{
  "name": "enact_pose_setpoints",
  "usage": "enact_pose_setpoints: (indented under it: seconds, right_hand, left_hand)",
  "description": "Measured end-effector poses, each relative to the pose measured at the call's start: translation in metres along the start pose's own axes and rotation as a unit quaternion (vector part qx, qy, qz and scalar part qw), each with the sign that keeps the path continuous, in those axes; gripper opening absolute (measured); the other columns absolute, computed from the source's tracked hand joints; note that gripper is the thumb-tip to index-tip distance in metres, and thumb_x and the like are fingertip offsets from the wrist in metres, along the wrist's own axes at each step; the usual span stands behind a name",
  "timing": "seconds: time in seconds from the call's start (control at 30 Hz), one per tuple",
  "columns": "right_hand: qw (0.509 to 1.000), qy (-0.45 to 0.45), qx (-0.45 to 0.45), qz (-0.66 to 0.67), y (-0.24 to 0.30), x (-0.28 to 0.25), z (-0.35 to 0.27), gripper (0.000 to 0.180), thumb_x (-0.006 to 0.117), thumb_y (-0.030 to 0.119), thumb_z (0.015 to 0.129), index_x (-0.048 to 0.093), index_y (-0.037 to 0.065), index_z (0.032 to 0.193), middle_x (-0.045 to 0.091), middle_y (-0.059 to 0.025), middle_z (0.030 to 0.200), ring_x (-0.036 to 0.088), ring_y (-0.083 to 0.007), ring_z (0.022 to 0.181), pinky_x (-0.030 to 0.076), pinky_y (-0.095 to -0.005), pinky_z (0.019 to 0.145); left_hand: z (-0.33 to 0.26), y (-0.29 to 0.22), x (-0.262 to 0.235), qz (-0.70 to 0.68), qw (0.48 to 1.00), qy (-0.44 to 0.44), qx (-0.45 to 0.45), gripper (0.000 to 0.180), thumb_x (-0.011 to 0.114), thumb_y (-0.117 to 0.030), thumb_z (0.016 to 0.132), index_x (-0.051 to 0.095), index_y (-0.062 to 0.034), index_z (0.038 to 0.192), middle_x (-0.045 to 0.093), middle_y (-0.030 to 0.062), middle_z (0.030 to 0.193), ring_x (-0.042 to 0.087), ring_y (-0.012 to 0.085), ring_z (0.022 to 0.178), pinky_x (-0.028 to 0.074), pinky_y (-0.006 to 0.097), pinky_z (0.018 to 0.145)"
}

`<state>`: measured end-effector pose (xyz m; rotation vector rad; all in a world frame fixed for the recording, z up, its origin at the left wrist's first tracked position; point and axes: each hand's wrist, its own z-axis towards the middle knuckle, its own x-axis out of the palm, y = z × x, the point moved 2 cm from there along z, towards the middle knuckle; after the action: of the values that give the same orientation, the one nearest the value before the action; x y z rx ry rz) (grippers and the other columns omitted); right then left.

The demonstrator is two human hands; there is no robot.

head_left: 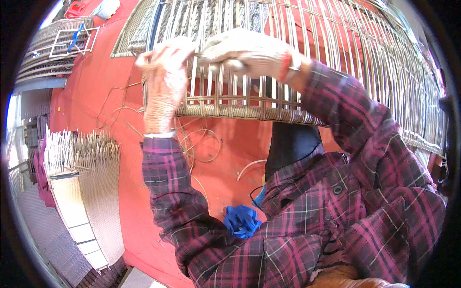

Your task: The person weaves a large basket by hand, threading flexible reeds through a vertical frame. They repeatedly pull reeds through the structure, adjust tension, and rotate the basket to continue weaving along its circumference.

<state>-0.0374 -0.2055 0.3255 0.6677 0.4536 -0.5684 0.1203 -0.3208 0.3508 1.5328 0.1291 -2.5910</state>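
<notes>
Beneath the left hand [165, 72] and gloved right hand [247, 52], the woven frame [240, 99] is spread, its bound near edge [249, 113] running left to right. Its left end is nearer the left hand; both are curled; their grip cannot be told.

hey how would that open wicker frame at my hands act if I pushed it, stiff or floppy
The wicker frame would probably be fairly stiff, since its slats meet a thick wrapped edge. It may be light for its size, given the open gaps. Single slats might flex, as they look slender.
</notes>
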Motion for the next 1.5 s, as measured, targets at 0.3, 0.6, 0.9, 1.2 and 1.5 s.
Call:
enact_pose_setpoints:
  seconds: [0.3, 0.6, 0.9, 1.2, 1.5]
  right_hand:
    - [0.813, 0.024, 0.486, 0.319, 0.035, -0.026, -0.031, 0.022, 0.063, 0.022, 0.090, 0.066, 0.005, 0.102, 0.056, 0.0029, 0.069, 0.035, 0.0003, 0.044, 0.024, -0.0182, 0.039]
    - [0.720, -0.161, 0.511, 0.440, 0.034, -0.020, -0.044, 0.024, 0.059, 0.014, 0.092, 0.062, -0.003, 0.109, 0.065, -0.0041, 0.081, 0.054, -0.0056, 0.056, 0.047, -0.0191, 0.049]
    - [0.718, -0.187, 0.510, 0.435, 0.042, -0.030, -0.061, 0.029, 0.058, 0.014, 0.093, 0.061, -0.001, 0.118, 0.070, -0.0073, 0.094, 0.066, -0.0077, 0.071, 0.050, -0.0183, 0.056]
    - [0.808, -0.141, 0.520, 0.239, 0.062, -0.048, -0.068, 0.030, 0.055, 0.011, 0.093, 0.061, -0.002, 0.119, 0.069, -0.0082, 0.094, 0.067, -0.0112, 0.080, 0.056, -0.0245, 0.072]
    - [0.820, -0.164, 0.468, 0.287, 0.063, -0.042, -0.069, 0.032, 0.058, 0.015, 0.091, 0.061, -0.003, 0.117, 0.068, -0.0075, 0.097, 0.066, -0.0121, 0.083, 0.054, -0.0256, 0.075]
  left_hand:
    - [0.008, -0.004, -0.003, -0.357, 0.911, 0.169, -0.120, 0.016, 0.065, -0.015, 0.089, 0.071, -0.0051, 0.100, 0.069, 0.0057, 0.087, 0.063, 0.0152, 0.074, 0.048, 0.029, 0.068]
    - [0.002, -0.018, 0.010, -0.364, 0.920, 0.116, -0.090, 0.020, 0.065, -0.007, 0.087, 0.070, -0.0042, 0.106, 0.066, 0.0076, 0.086, 0.061, 0.0173, 0.074, 0.049, 0.029, 0.069]
    - [0.006, -0.040, 0.027, -0.351, 0.928, 0.052, -0.113, 0.024, 0.061, 0.003, 0.084, 0.071, -0.0056, 0.105, 0.068, 0.0115, 0.085, 0.067, 0.0209, 0.075, 0.051, 0.029, 0.067]
    - [0.017, -0.066, 0.039, -0.359, 0.933, 0.000, -0.022, 0.023, 0.062, 0.006, 0.081, 0.069, -0.0028, 0.102, 0.065, 0.0143, 0.083, 0.065, 0.0288, 0.075, 0.050, 0.035, 0.065]
    - [0.023, -0.084, 0.040, -0.272, 0.961, -0.032, 0.047, 0.034, 0.056, 0.011, 0.075, 0.067, -0.0045, 0.103, 0.064, 0.0139, 0.089, 0.065, 0.0320, 0.080, 0.052, 0.038, 0.068]
